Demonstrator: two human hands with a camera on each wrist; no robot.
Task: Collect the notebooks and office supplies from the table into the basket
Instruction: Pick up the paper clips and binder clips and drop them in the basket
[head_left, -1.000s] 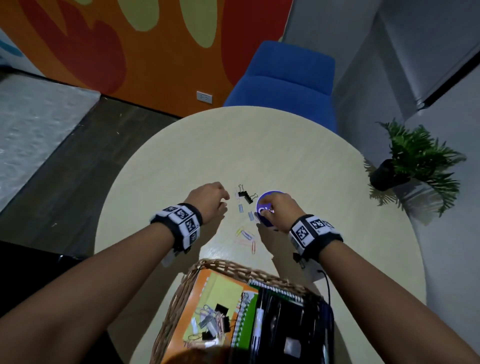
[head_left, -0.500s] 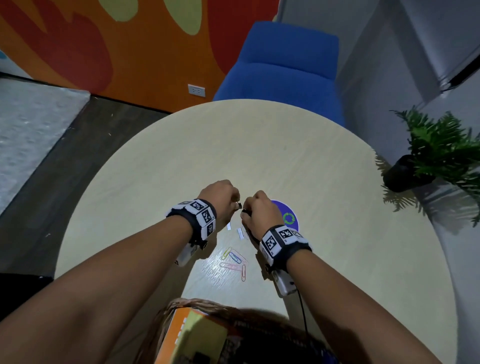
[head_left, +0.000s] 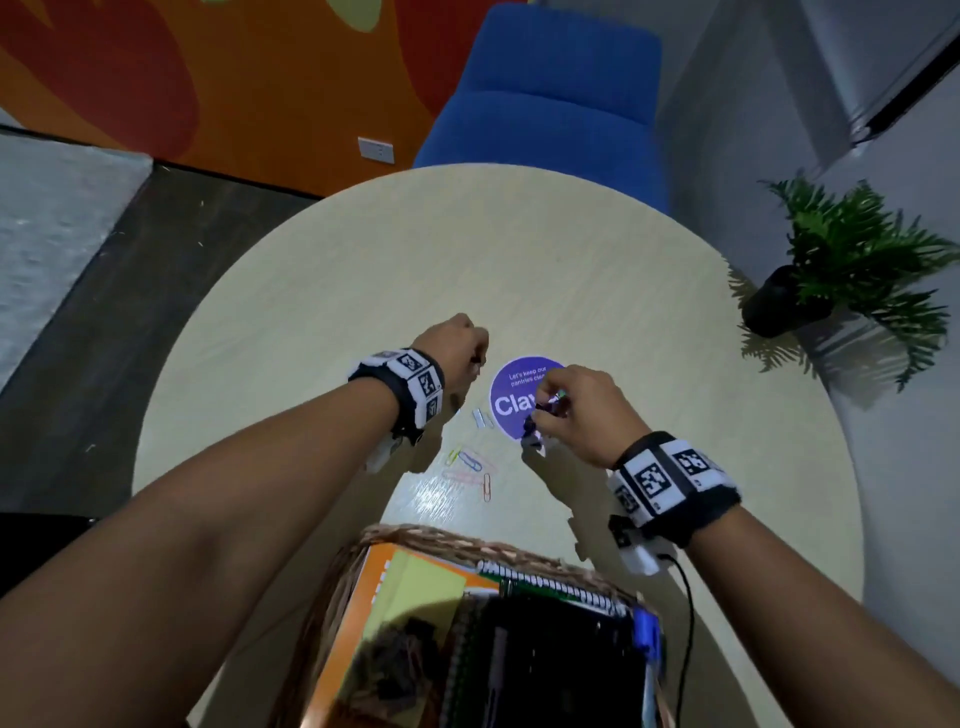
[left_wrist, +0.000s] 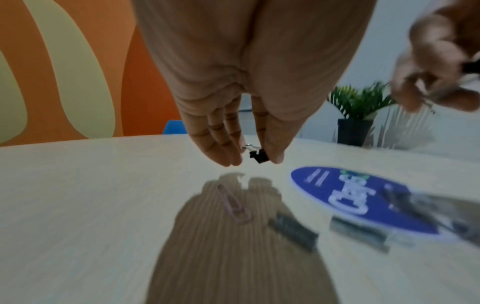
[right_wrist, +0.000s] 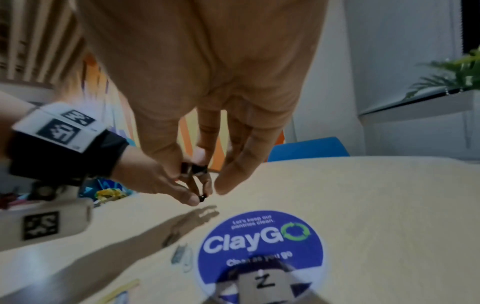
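Note:
On the round table (head_left: 519, 260), my left hand (head_left: 475, 358) pinches a small black binder clip (left_wrist: 257, 154) between thumb and fingertips, just above the wood. To its right, my right hand (head_left: 545, 410) hovers over a round blue sticker (head_left: 511, 384) and pinches another black binder clip (right_wrist: 193, 167). Several coloured paper clips (head_left: 470, 462) lie on the table between the hands and the basket. Two silver clips (head_left: 482, 418) lie beside the sticker. A wicker basket (head_left: 431, 535) at the near edge holds an orange notebook (head_left: 353, 623), spiral notebooks (head_left: 545, 649) and dark clips.
A blue chair (head_left: 561, 88) stands behind the table's far edge. To the right, off the table, sits a potted plant (head_left: 841, 270). A pink paper clip (left_wrist: 233, 203) lies in my left hand's shadow.
The black binder clips that lay between my hands are off the table and in my fingers. My right hand has drawn away from the left, to the right over the sticker.

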